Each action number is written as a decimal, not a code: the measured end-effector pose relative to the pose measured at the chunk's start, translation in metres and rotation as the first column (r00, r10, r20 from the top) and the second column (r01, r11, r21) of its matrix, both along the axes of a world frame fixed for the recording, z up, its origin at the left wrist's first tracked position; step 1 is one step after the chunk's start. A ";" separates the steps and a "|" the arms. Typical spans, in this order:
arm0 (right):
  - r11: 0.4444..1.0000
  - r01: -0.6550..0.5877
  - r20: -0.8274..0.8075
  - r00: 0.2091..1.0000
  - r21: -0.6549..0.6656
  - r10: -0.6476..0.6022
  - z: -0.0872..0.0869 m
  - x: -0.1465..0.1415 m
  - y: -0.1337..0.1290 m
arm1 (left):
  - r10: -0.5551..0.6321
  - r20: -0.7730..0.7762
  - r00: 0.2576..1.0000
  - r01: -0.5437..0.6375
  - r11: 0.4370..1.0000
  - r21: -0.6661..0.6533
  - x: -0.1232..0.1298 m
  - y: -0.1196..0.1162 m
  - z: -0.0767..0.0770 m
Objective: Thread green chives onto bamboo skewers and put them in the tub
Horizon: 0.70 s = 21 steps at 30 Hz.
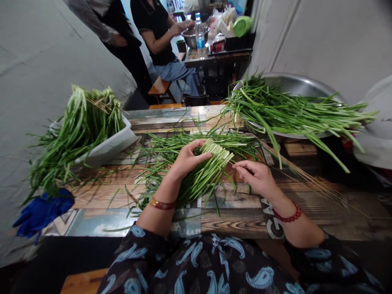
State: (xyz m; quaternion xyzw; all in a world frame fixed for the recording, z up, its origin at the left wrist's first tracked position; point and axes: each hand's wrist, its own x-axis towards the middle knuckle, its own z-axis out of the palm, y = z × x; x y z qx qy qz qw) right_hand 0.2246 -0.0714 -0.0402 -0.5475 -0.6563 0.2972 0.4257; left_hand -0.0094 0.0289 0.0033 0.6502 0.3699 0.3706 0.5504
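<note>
My left hand (192, 157) is closed around a bunch of green chives (200, 175) over the middle of the wooden table, its pale stem ends fanned toward the right. Just right of those ends, my right hand (252, 173) pinches a thin stick whose tip reaches the stems. More loose chives (165, 145) lie on the table behind and left of the bunch. Several long thin sticks (300, 173) are spread on the table to the right.
At the left, a white tray (113, 143) holds skewered chives above blue gloves (44, 210). A metal bowl (306, 83) heaped with chives stands at the back right. Beyond the table (180, 224), one person stands and another sits by a bottle (200, 36).
</note>
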 end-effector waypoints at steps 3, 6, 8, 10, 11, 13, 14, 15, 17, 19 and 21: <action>0.993 0.006 0.038 0.999 0.116 -0.011 0.003 -0.002 -0.001 | -0.090 0.099 0.991 0.103 0.986 -0.129 -0.003 -0.001 0.002; 0.978 -0.012 0.063 0.998 0.208 -0.001 0.003 -0.004 0.000 | -0.162 0.106 0.981 0.187 0.937 -0.294 -0.005 -0.004 0.001; 0.967 -0.019 0.081 0.997 0.255 -0.002 0.002 -0.005 0.000 | -0.166 0.109 0.980 0.195 0.905 -0.379 -0.004 -0.006 -0.001; 0.957 -0.017 0.098 0.995 0.289 -0.012 0.002 -0.005 0.001 | -0.153 0.122 0.981 0.190 0.892 -0.411 -0.003 -0.008 -0.003; 0.954 -0.014 0.104 0.994 0.300 -0.018 0.002 -0.006 0.001 | -0.145 0.127 0.981 0.185 0.891 -0.415 -0.002 -0.008 -0.004; 0.951 -0.010 0.115 0.993 0.308 -0.026 0.002 -0.007 0.001 | -0.138 0.125 0.983 0.179 0.887 -0.426 0.000 -0.009 -0.006; 0.953 -0.010 0.121 0.992 0.303 -0.029 0.002 -0.007 0.001 | -0.139 0.118 0.983 0.177 0.884 -0.433 0.001 -0.010 -0.006; 0.956 -0.007 0.128 0.991 0.294 -0.032 0.001 -0.008 0.001 | -0.140 0.112 0.984 0.175 0.882 -0.438 0.002 -0.010 -0.006; 0.962 0.002 0.144 0.989 0.275 -0.043 0.000 -0.008 0.000 | -0.147 0.106 0.983 0.179 0.883 -0.433 0.004 -0.010 -0.006; 0.965 0.012 0.165 0.985 0.264 -0.058 -0.001 -0.008 0.000 | -0.154 0.108 0.982 0.185 0.893 -0.410 0.006 -0.010 -0.007; 0.963 0.022 0.187 0.979 0.267 -0.074 -0.002 -0.008 -0.001 | -0.156 0.112 0.981 0.187 0.904 -0.384 0.008 -0.010 -0.007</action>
